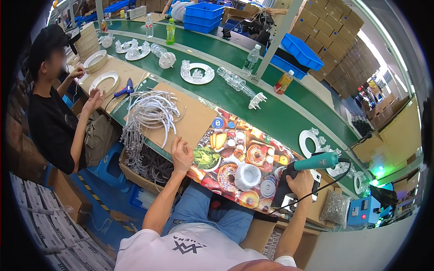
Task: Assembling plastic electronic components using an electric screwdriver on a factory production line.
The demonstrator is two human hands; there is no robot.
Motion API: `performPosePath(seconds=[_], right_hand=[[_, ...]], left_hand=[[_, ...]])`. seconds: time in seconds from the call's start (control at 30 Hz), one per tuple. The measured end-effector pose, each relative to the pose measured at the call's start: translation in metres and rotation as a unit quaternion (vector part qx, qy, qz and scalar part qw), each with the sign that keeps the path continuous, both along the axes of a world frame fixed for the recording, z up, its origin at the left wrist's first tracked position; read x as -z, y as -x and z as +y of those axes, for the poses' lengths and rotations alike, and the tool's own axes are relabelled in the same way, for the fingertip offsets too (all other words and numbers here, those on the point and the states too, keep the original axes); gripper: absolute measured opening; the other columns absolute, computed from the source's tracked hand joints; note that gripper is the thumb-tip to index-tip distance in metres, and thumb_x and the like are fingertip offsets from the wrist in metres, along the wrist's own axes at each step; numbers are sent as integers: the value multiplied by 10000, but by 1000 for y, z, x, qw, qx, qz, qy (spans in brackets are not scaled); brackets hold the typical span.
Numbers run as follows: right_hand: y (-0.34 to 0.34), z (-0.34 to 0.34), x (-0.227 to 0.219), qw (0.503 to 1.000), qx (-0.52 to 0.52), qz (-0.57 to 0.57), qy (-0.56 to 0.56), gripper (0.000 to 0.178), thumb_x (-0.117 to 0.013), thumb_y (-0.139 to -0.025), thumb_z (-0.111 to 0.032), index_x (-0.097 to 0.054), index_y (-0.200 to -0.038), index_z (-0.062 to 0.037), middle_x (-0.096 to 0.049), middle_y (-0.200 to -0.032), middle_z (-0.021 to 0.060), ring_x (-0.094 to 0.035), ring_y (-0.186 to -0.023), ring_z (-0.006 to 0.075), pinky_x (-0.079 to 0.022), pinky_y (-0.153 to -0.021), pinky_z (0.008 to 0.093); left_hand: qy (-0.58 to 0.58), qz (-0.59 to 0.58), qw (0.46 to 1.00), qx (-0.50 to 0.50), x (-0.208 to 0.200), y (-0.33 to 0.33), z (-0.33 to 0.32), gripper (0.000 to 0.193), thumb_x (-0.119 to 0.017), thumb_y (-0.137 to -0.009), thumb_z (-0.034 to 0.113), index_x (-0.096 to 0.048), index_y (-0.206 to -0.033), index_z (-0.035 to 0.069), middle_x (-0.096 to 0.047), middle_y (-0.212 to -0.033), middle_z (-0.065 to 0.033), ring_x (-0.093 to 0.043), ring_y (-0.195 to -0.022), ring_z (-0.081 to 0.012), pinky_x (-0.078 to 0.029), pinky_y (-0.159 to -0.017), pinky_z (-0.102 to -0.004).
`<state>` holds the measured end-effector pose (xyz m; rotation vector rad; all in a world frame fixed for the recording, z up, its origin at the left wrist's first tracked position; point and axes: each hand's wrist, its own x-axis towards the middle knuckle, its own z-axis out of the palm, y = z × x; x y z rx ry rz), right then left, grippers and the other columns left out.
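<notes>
Two bare hands over the bench, well apart. Clock read from the middle of the view.

9 to 10 o'clock: seated co-worker (54,119), dark top, both hands raised near a white ring (105,83); blue glue gun (124,88) lying beside it.

10 o'clock: heap of white tubes (153,110) on a cardboard sheet (195,114), tails hanging over the bench edge.

8 o'clock, close in: left hand (182,154), near the sheet's lower corner.

5 o'clock: white tub (247,176) on a food-print mat (256,155), between the hands.

3 to 4 o'clock: teal tool (317,161), lying crosswise just above the right hand (302,183), black end toward the left. Black cord (333,181) loops down across the right wrist.

Working well, my judgement: free the cord from the wrist first, take the tool squarely by its teal handle, and keep its black end turned away from the left fingers. Tub best left clear of the cord.

Grip: left fingers loosely spread, nothing pinched; contact with the sheet cannot be told. Right fingers bent beside a black stand (282,189), partly hidden; how tightly they close, and whether on tool or stand, cannot be told.
</notes>
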<state>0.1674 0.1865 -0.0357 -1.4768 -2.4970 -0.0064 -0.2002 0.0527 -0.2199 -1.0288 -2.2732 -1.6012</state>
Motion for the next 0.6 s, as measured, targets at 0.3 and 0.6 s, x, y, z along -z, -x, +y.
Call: performPosePath(seconds=[0.3,0.6], right_hand=[[-2,4,7,1000,5,1,-19,825,-713,-621,-188,-371,-1362,-65,-550,-1204,215,-561,-1066,375,-469,-891,407],[2,1,-1,1000,13,-12,4,827,-711,-644,-194,-360,-1372,-19,-564,-1168,217,-550,-1054,365,-484,-841,417]], left_hand=[[-2,-4,1000,4,-1,0,0,169,-552,-735,27,-574,-885,-49,-533,-1121,-250,-505,-1049,-425,-421,-905,-455],[-6,2,1000,3,-2,0,0,167,-553,-731,19,-571,-882,-49,-536,-1117,-249,-512,-1037,-427,-424,-898,-455]])
